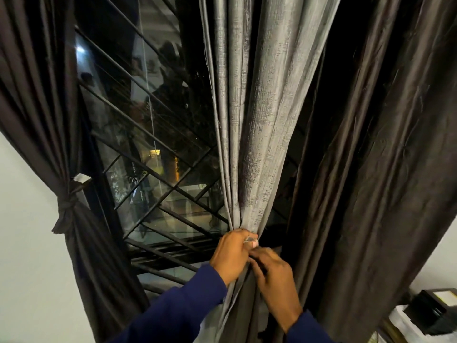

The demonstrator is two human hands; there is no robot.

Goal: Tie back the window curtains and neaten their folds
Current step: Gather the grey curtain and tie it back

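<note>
A: Entry, largest first. What bounds the work?

B: The window (153, 134), barred by a dark grille (173, 184), fills the left-centre. A dark brown curtain (385, 169) hangs loose on the right, just beside my hands. On the left a second dark curtain (49, 107) is already cinched by its tie-back (66, 206) against the white wall (27, 243). Open room lies left of my hands, in front of the glass.

A: And the task's thing?

B: The grey curtain (249, 107) drops down the centre, its folds narrowing to a bunch right at my grip, then running on below between my blue sleeves (173, 313).

A: State of the grip?

B: My left hand (231, 256) is curled round the gathered bunch. My right hand (273, 276) touches the left, fingers bent at the same bunch; I cannot tell whether they pinch cloth. A small pale piece (252, 240) shows at the left fingertips; I cannot tell what it is.

A: Lower right corner?

B: A dark box (435, 310), partly cut off.
</note>
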